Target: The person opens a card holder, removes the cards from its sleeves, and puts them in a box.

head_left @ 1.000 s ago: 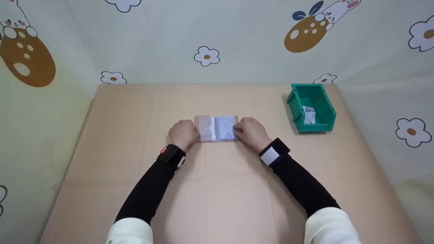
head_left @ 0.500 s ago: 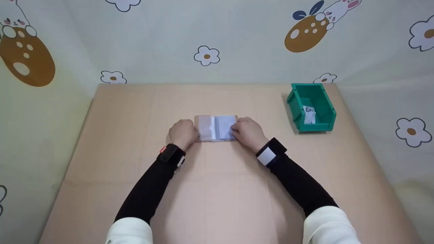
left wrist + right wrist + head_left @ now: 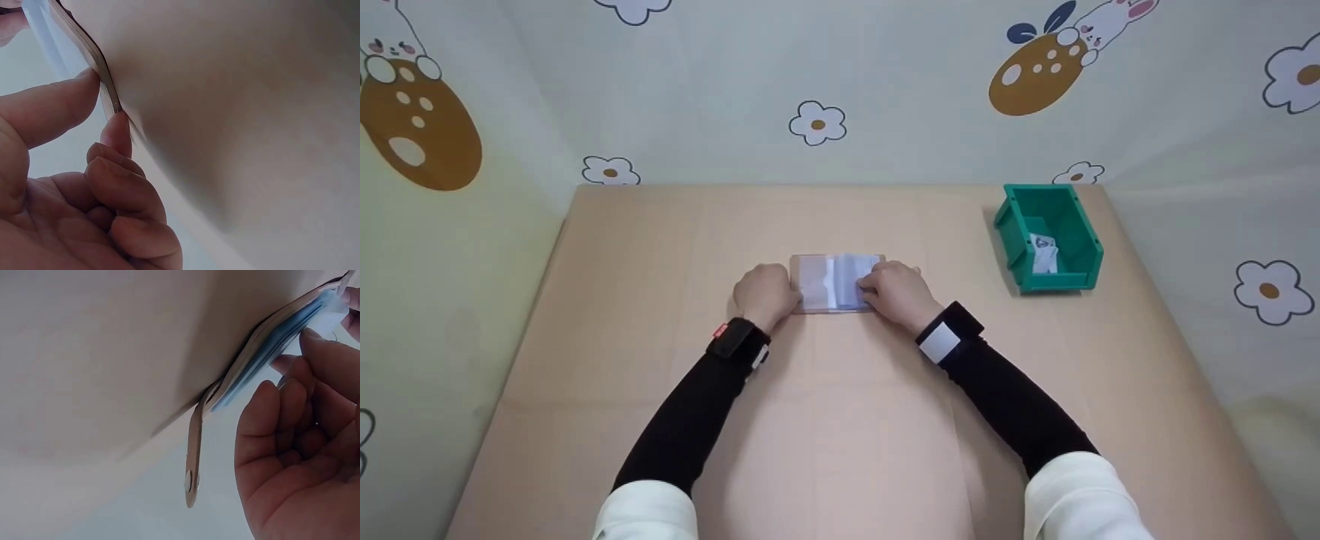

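Observation:
An opened card holder with a tan cover and clear plastic sleeves lies flat on the table between the hands. My left hand pinches the cover's left edge between thumb and index finger, the other fingers curled, as the left wrist view shows. On the right side, my right hand pinches the bluish sleeves near their outer edge, thumb on top. In the right wrist view a narrow strap with a metal snap sticks out from the cover. What the sleeves contain cannot be made out.
Toward the back right of the table stands a green plastic bin with a few small white printed pieces inside. Tan covering spreads over the tabletop. A printed curtain encloses the back and sides.
My right hand has slid a little leftward across the card holder, drawing the sleeve edges away from the right cover. The left hand and the bin stay where they were.

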Demonstrator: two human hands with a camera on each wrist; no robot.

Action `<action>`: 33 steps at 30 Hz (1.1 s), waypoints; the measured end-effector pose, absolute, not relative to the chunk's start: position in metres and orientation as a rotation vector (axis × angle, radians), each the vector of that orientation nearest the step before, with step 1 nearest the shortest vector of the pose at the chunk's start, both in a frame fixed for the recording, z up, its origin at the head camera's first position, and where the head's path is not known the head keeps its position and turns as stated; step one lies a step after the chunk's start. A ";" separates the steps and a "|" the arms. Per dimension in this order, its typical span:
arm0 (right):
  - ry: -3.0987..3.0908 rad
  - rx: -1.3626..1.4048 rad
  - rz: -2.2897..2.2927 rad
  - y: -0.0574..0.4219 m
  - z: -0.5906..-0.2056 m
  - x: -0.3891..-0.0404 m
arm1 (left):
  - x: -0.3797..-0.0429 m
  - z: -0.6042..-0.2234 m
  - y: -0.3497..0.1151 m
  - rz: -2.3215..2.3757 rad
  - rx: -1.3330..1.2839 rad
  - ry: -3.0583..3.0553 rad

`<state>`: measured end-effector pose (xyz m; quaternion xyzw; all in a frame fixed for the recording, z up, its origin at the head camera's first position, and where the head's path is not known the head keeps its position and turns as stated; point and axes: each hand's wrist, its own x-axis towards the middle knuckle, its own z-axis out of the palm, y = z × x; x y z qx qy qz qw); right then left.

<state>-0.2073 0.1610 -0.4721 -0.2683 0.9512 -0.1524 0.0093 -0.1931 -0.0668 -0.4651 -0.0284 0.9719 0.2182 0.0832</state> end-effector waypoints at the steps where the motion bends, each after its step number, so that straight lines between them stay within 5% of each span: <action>1: 2.966 -0.830 -0.483 0.160 -0.472 -0.208 | -0.193 -0.465 -0.067 0.649 -0.084 2.900; 19: 2.910 -0.868 -0.573 0.151 -0.474 -0.211 | -0.194 -0.467 -0.068 0.588 -0.027 2.940; 33: 2.927 -0.884 -0.590 0.152 -0.475 -0.212 | -0.184 -0.450 -0.036 0.414 0.477 3.141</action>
